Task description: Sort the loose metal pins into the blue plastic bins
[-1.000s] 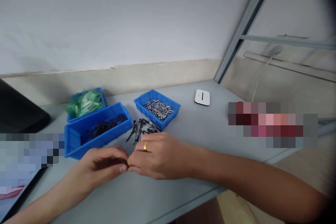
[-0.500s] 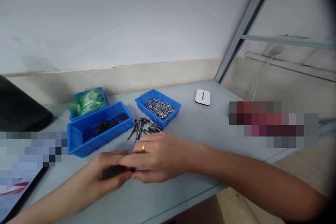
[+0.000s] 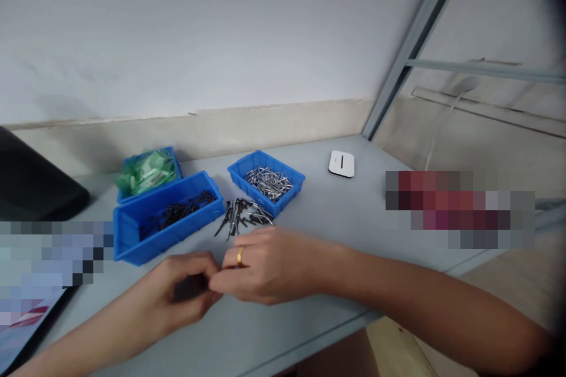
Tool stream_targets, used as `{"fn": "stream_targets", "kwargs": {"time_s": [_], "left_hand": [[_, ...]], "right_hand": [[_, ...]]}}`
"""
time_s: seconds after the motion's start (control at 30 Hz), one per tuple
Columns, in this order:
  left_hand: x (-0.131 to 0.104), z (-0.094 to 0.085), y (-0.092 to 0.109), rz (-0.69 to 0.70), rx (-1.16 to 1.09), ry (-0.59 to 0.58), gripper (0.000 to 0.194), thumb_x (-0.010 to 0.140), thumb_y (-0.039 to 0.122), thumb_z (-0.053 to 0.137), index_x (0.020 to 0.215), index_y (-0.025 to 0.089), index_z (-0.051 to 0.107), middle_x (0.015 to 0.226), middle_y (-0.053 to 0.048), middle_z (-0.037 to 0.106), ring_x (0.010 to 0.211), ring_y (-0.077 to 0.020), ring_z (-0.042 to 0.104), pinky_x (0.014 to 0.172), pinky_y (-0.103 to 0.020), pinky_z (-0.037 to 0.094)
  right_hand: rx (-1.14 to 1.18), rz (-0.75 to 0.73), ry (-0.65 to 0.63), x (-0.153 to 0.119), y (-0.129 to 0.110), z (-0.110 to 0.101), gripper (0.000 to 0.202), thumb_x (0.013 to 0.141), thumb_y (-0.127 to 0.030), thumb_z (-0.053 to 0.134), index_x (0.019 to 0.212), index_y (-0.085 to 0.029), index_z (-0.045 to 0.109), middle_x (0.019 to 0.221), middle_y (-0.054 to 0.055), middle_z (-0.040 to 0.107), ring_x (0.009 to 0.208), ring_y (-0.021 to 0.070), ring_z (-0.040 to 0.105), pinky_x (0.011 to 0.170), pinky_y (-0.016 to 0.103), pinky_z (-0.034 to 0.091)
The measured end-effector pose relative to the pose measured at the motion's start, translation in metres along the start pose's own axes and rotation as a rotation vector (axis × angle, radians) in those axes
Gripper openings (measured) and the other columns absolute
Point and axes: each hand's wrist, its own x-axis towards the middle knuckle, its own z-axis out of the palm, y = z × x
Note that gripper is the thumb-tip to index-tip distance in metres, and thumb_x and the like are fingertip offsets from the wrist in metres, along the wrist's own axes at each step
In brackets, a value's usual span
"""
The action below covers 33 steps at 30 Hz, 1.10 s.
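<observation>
My left hand [image 3: 188,285] and my right hand [image 3: 260,268], which wears a gold ring, meet fingertip to fingertip over the table. The fingers of both are curled closed, and whatever lies between them is hidden. Just beyond my right hand is a loose pile of metal pins with black parts [image 3: 243,215]. Behind that pile stands a blue bin [image 3: 289,191] of silver rivet-like pins [image 3: 269,181]. Left of the pile, a longer blue bin [image 3: 132,253] holds small black pieces [image 3: 183,212].
A third blue bin [image 3: 119,194] with green plastic bags [image 3: 152,171] sits at the back left. A white square device [image 3: 341,164] lies on the grey table [image 3: 354,212]. A dark object [image 3: 35,179] is at far left. A metal frame [image 3: 398,70] rises at right.
My right hand's fingers have drawn together and shifted slightly, covering the gap between the hands. My left hand has hardly moved. The bins and the pile look the same.
</observation>
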Motion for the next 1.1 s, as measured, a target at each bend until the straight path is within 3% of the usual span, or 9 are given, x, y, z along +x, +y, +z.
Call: {"fn": "stream_targets", "kwargs": {"time_s": [0.4, 0.67, 0.83, 0.97, 1.1], "left_hand": [[0.001, -0.005, -0.001, 0.021, 0.001, 0.055, 0.026, 0.098, 0.038, 0.057, 0.084, 0.027, 0.075, 0.077, 0.003, 0.079, 0.070, -0.0180, 0.075, 0.065, -0.021, 0.061], [0.001, -0.007, -0.004, 0.086, 0.003, 0.173, 0.025, 0.101, 0.034, 0.057, 0.084, 0.027, 0.074, 0.077, 0.004, 0.078, 0.068, -0.0147, 0.075, 0.064, -0.016, 0.058], [0.000, -0.001, -0.010, 0.169, 0.099, 0.197, 0.014, 0.103, 0.033, 0.062, 0.100, 0.029, 0.075, 0.093, 0.002, 0.081, 0.081, -0.0167, 0.078, 0.075, -0.020, 0.060], [-0.002, 0.003, -0.013, 0.216, 0.100, 0.280, 0.014, 0.104, 0.036, 0.064, 0.098, 0.029, 0.075, 0.088, 0.003, 0.079, 0.076, -0.0163, 0.075, 0.070, -0.020, 0.058], [-0.002, 0.001, -0.013, 0.208, 0.124, 0.270, 0.014, 0.104, 0.036, 0.063, 0.099, 0.030, 0.075, 0.089, 0.003, 0.080, 0.076, -0.0161, 0.077, 0.069, -0.019, 0.058]], "right_hand": [[-0.051, 0.066, -0.089, 0.002, 0.003, -0.008, 0.017, 0.106, -0.014, 0.053, 0.092, -0.020, 0.061, 0.076, -0.002, 0.064, 0.072, 0.0146, 0.057, 0.065, 0.029, 0.038], [-0.100, 0.145, -0.177, 0.000, 0.002, -0.012, 0.017, 0.099, -0.007, 0.053, 0.089, -0.019, 0.060, 0.072, -0.001, 0.063, 0.071, 0.0164, 0.059, 0.062, 0.030, 0.039], [-0.101, 0.187, -0.166, 0.000, 0.001, -0.010, 0.017, 0.102, -0.011, 0.053, 0.090, -0.019, 0.060, 0.072, 0.000, 0.064, 0.071, 0.0169, 0.061, 0.060, 0.031, 0.038], [-0.088, 0.198, -0.159, 0.001, 0.002, -0.008, 0.016, 0.105, -0.014, 0.053, 0.092, -0.019, 0.060, 0.072, 0.000, 0.065, 0.071, 0.0166, 0.062, 0.060, 0.031, 0.036], [-0.081, 0.224, -0.177, 0.000, 0.003, -0.008, 0.016, 0.108, -0.022, 0.055, 0.094, -0.019, 0.060, 0.077, 0.001, 0.070, 0.076, 0.0173, 0.065, 0.062, 0.031, 0.038]]}}
